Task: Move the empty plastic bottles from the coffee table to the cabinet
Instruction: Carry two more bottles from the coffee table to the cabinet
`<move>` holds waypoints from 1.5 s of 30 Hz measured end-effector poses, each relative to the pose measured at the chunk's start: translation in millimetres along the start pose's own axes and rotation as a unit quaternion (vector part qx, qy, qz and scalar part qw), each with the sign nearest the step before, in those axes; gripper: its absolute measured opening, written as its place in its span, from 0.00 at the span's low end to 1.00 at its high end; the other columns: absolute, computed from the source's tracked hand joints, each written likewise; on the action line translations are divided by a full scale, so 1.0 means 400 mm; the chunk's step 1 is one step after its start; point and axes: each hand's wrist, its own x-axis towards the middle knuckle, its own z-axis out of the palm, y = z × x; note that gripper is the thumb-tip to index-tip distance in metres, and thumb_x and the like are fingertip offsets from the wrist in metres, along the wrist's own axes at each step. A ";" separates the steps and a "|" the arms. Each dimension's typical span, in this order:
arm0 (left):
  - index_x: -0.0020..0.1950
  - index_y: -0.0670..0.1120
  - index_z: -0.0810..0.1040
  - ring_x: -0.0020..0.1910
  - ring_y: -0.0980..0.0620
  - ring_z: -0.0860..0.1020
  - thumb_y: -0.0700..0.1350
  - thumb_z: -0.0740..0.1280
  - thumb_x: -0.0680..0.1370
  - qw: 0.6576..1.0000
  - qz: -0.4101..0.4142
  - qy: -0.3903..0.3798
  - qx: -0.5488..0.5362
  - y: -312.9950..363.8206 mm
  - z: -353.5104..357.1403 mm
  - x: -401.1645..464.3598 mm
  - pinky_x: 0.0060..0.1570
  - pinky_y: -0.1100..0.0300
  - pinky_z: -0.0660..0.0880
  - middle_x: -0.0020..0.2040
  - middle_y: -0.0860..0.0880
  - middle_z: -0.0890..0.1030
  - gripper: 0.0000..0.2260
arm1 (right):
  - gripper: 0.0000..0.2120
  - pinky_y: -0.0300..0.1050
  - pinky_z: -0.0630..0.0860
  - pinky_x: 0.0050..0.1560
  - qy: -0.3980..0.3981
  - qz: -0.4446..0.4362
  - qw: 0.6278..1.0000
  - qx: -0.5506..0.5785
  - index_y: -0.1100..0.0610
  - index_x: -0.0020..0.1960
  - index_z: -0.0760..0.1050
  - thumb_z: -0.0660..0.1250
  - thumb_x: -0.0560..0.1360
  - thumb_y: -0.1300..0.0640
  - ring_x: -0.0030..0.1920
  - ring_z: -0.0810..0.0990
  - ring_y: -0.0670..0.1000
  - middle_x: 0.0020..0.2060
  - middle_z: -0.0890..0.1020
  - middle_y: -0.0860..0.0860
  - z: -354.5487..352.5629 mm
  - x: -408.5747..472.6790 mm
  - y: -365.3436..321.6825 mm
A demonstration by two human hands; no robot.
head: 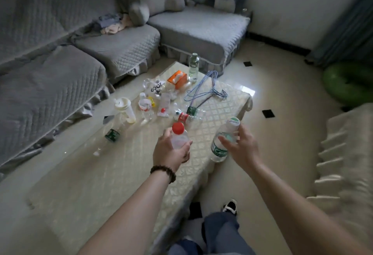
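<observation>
My left hand (171, 152) grips a clear bottle with a red cap (179, 134) above the coffee table (113, 174). My right hand (241, 145) holds a clear bottle with a green label and white-green cap (222, 143) over the table's right edge. More plastic bottles lie on the table: a green-labelled one lying flat (113, 133), a red-labelled one (182, 116), another green-labelled one (191, 110), and a tall greenish bottle (194, 66) upright at the far end. The cabinet is not in view.
The table also carries a white lidded cup (124, 110), an orange tissue box (178, 78), plastic wrappers (155, 89) and blue wire hangers (207, 91). A grey sofa (60, 63) runs along the left and back. A cloth-covered piece (347, 170) stands right; a green ring (347, 83) lies on the floor.
</observation>
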 end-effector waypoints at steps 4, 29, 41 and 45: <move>0.62 0.46 0.70 0.54 0.45 0.77 0.58 0.75 0.67 0.994 0.085 -0.072 0.005 0.091 0.122 -0.017 0.53 0.53 0.76 0.55 0.46 0.79 0.30 | 0.17 0.45 0.75 0.44 0.089 0.061 0.994 0.004 0.54 0.57 0.75 0.73 0.71 0.51 0.46 0.79 0.53 0.48 0.79 0.53 -0.160 -0.051 0.100; 0.65 0.50 0.70 0.55 0.48 0.76 0.57 0.75 0.67 0.894 0.244 -0.376 0.007 0.801 1.029 -0.275 0.56 0.49 0.76 0.57 0.48 0.77 0.30 | 0.18 0.51 0.74 0.58 0.410 0.258 0.874 0.026 0.54 0.56 0.75 0.75 0.69 0.53 0.55 0.75 0.52 0.50 0.76 0.48 -0.960 -0.200 0.671; 0.64 0.50 0.70 0.53 0.51 0.75 0.56 0.75 0.68 0.860 0.284 -0.422 0.028 1.054 1.382 -0.327 0.54 0.52 0.76 0.57 0.50 0.75 0.28 | 0.16 0.41 0.70 0.51 0.459 0.305 0.835 0.011 0.54 0.55 0.74 0.74 0.70 0.52 0.51 0.75 0.48 0.49 0.76 0.49 -1.252 -0.128 0.892; 0.64 0.52 0.70 0.53 0.52 0.75 0.57 0.74 0.67 0.842 0.288 -0.454 0.038 1.107 1.511 -0.297 0.54 0.50 0.77 0.57 0.51 0.76 0.29 | 0.17 0.41 0.70 0.51 0.461 0.332 0.823 0.023 0.52 0.55 0.74 0.74 0.70 0.51 0.51 0.75 0.49 0.51 0.77 0.50 -1.298 -0.057 0.964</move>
